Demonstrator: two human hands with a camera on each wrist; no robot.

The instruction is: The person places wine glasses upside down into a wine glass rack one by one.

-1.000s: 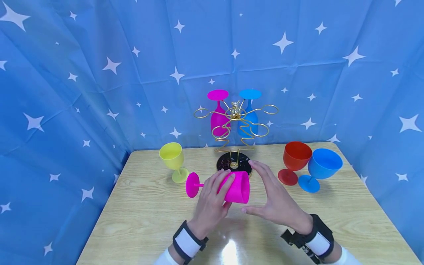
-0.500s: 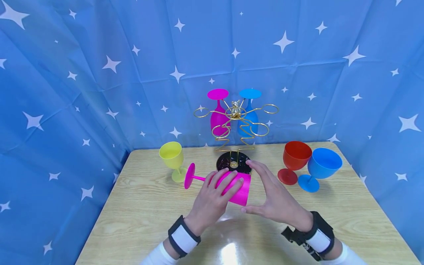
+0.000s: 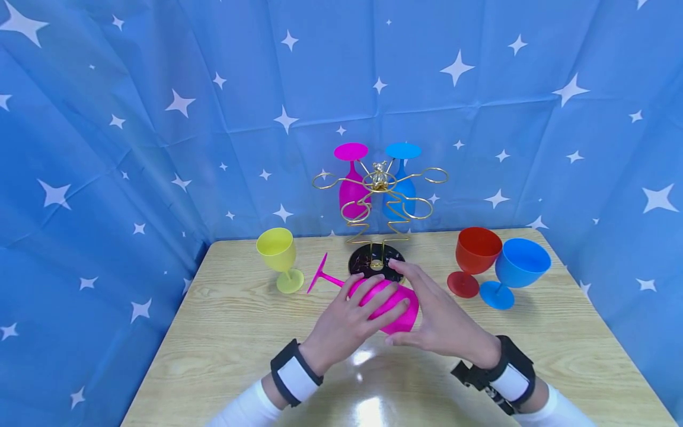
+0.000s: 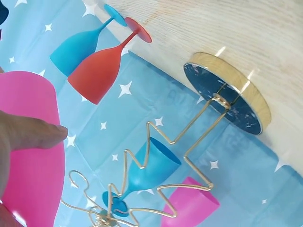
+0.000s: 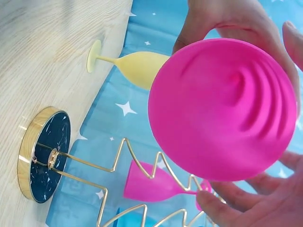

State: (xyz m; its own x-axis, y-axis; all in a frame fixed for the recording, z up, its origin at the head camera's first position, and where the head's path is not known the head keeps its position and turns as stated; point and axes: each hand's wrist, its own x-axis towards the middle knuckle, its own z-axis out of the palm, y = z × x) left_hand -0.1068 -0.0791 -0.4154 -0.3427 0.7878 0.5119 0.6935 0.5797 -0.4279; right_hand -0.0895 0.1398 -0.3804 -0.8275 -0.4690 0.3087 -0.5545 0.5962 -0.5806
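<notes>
A magenta goblet (image 3: 407,320) lies nearly sideways in my left hand (image 3: 344,329), above the table. My left fingers wrap over its bowl, its foot points left and its mouth faces my right hand (image 3: 445,320). The right thumb and fingers are spread around the mouth; the right wrist view looks into the ribbed inside of the bowl (image 5: 218,109). Just behind stands a gold wire rack (image 3: 379,182) on a round black base (image 3: 360,258). Upside down at its back hang another magenta goblet (image 3: 352,196) and a blue goblet (image 3: 401,198).
A yellow goblet (image 3: 277,252) stands upright at the left of the wooden table (image 3: 224,356). At the right, a red goblet (image 3: 477,252) and a second blue goblet (image 3: 520,267) stand close together. A starry blue curtain (image 3: 240,148) hangs behind.
The left hand has turned the goblet, swinging its foot up and away and its mouth down to the right, between the right thumb and fingers. The right hand has shifted only slightly.
</notes>
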